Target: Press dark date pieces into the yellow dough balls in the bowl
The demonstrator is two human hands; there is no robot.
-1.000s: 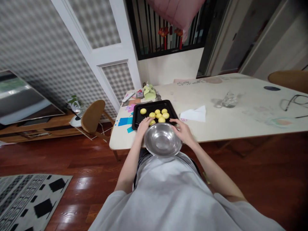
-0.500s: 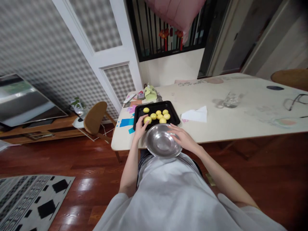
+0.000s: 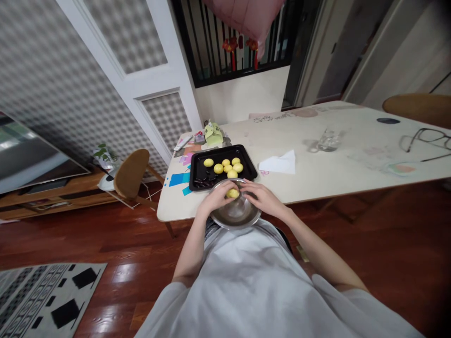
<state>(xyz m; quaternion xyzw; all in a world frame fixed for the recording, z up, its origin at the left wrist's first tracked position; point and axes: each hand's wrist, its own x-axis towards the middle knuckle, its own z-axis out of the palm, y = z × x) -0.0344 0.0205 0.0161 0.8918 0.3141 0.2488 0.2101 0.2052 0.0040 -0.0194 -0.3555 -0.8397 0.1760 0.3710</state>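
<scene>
A yellow lemon is gripped in my left hand, just above the steel bowl. My right hand is over the bowl's right side, holding nothing, with its fingers apart and pointing toward the lemon. The bowl is at the table's front edge, against my shirt; its inside shows no other lemon in the visible part. Beyond it lies a black tray, where several more lemons rest, mostly grouped toward the right. Dark glossy shapes or reflections show at the tray's near left corner.
On the pale table, a white paper lies right of the tray. Farther right are a clear glass and eyeglasses. A green box stands behind the tray. Left of the table is a wooden chair.
My left hand has taken one lemon from the tray's near left and brought it right, over the bowl. My right hand has stayed beside the bowl. The view has shifted slightly.
</scene>
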